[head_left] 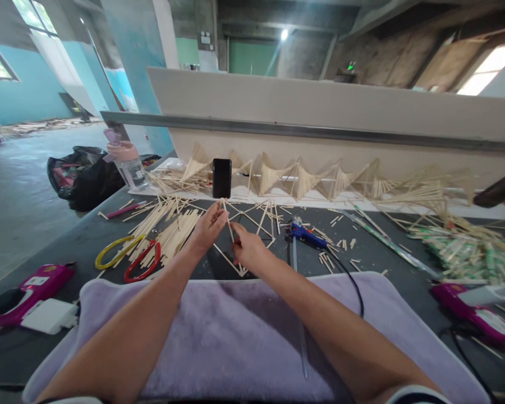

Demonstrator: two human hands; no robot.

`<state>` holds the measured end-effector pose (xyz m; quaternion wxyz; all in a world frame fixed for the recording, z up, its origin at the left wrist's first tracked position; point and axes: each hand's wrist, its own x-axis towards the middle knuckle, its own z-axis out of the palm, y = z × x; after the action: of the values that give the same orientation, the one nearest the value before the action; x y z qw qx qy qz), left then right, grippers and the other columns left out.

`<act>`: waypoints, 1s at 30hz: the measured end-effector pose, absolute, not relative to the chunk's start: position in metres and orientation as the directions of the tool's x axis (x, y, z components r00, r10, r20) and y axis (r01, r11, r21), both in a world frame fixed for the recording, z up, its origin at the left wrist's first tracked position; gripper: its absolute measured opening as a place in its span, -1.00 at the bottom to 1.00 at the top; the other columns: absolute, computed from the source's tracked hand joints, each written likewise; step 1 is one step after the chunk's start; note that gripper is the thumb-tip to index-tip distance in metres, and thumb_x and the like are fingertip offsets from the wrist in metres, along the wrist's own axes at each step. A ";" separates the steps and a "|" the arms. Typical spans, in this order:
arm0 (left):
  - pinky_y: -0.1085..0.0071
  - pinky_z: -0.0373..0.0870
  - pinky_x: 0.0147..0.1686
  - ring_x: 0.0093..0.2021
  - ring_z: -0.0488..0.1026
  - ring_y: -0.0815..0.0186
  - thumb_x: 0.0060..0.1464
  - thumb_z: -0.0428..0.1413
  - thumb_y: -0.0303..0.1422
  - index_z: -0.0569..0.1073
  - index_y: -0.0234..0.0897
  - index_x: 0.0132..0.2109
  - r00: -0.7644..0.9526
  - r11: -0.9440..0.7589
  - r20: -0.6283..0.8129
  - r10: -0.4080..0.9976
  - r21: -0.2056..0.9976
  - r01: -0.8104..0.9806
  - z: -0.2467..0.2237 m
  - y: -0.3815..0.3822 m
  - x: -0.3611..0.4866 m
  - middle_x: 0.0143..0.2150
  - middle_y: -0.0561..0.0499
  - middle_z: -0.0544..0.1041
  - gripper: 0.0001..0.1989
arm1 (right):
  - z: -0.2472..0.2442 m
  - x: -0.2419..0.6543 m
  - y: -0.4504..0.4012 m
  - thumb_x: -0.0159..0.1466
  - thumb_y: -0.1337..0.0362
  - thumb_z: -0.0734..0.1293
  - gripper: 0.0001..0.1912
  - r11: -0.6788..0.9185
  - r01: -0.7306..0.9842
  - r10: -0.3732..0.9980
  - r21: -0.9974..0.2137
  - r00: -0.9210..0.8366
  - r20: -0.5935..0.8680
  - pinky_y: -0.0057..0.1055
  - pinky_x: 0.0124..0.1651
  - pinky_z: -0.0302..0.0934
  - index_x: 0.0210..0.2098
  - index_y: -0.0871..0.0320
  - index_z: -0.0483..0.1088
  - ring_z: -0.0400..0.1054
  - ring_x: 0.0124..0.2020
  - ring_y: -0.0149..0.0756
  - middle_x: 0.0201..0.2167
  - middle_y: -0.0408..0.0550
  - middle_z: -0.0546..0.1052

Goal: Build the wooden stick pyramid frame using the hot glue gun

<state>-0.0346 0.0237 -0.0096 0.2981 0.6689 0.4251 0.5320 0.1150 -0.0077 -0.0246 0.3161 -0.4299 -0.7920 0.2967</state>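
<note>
Left hand (210, 225): its fingers pinch a thin stick (230, 229) near the upper end, above the counter (278, 264).
Right hand (248, 247): beside the left, index finger reaching the same stick lower down; whether it grips or merely steadies cannot be told.
Stick frame (243, 212): on the counter, around and just beyond the hands, its sticks meeting at several corners; the hands hide part of it.
Done so far: an open outline appears put together.
Left to do: the frame shows none of the closely set sticks seen on the row of models (271, 177) behind, so it seems at an early stage.
Supplies: loose sticks (180, 233) lie left of the hands, scissors (153, 233) among them.
Glue gun (307, 234): rests right of the frame, apart from both hands.
</note>
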 end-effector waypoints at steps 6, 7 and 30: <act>0.37 0.33 -0.12 -0.09 0.39 0.29 0.08 -0.03 -0.19 0.23 -0.29 0.14 0.079 -0.450 0.445 0.892 0.856 0.255 -0.010 0.025 -0.036 -0.07 -0.10 0.44 -0.50 | -0.025 0.115 -0.009 0.10 0.50 0.12 -0.38 0.479 0.528 0.863 -0.701 -0.431 0.265 -0.44 -0.45 0.27 0.16 0.08 0.06 0.35 -0.63 -0.36 -0.56 -0.19 0.46; 0.38 0.33 -0.12 -0.10 0.39 0.29 0.08 -0.03 -0.18 0.23 -0.29 0.14 0.080 -0.449 0.444 0.893 0.857 0.254 -0.010 0.024 -0.036 -0.07 -0.10 0.44 -0.50 | -0.025 0.115 -0.009 0.10 0.50 0.12 -0.38 0.480 0.539 0.864 -0.692 -0.430 0.263 -0.44 -0.44 0.27 0.16 0.08 0.06 0.36 -0.62 -0.35 -0.56 -0.19 0.46; 0.42 0.32 -0.20 -0.22 0.37 0.34 0.09 -0.04 -0.18 0.27 -0.31 0.10 0.087 -0.474 0.469 0.879 0.836 0.276 -0.008 0.024 -0.034 -0.22 -0.03 0.44 -0.54 | -0.020 0.115 -0.010 0.12 0.49 0.12 -0.40 0.532 0.581 0.838 -0.616 -0.463 0.287 -0.40 -0.34 0.28 0.17 0.13 0.02 0.40 -0.48 -0.29 -0.52 -0.13 0.45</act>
<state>-0.0342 0.0236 -0.0077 0.2869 0.6791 0.4252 0.5250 0.1154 -0.0103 -0.0200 0.2896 -0.4296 -0.8259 0.2226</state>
